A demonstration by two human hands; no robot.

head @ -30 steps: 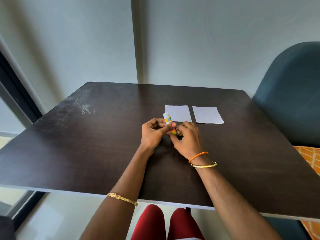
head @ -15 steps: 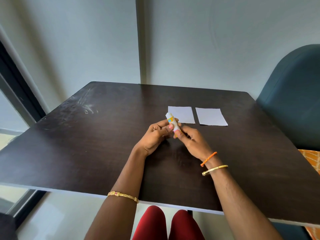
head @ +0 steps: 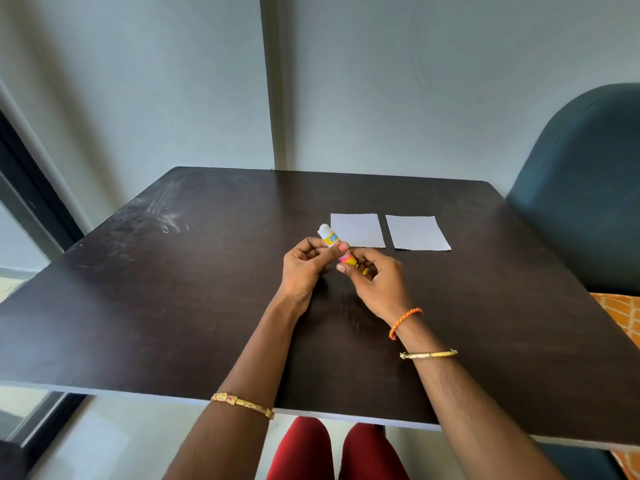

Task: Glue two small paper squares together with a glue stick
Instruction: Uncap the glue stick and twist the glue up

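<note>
Both hands hold a small glue stick (head: 330,238) above the middle of the dark table (head: 194,299). It is white at the top with a yellow and pink label, tilted up and to the left. My left hand (head: 301,268) grips its upper part between thumb and fingers. My right hand (head: 374,278) pinches its lower end, which the fingers mostly hide. Two white paper squares lie flat just beyond the hands: one square (head: 358,230) right behind the glue stick, the other square (head: 417,233) a small gap to its right.
A dark teal padded chair (head: 585,188) stands against the table's right side, with an orange patterned cloth (head: 620,313) below it. A grey wall rises behind the table's far edge. A window frame (head: 31,188) runs down the left. My red-clothed knees (head: 332,452) show under the near edge.
The glue stick has stayed in both hands near the same spot. My right hand has turned and opened out a little around the stick's lower end, and its wrist has swung right.
</note>
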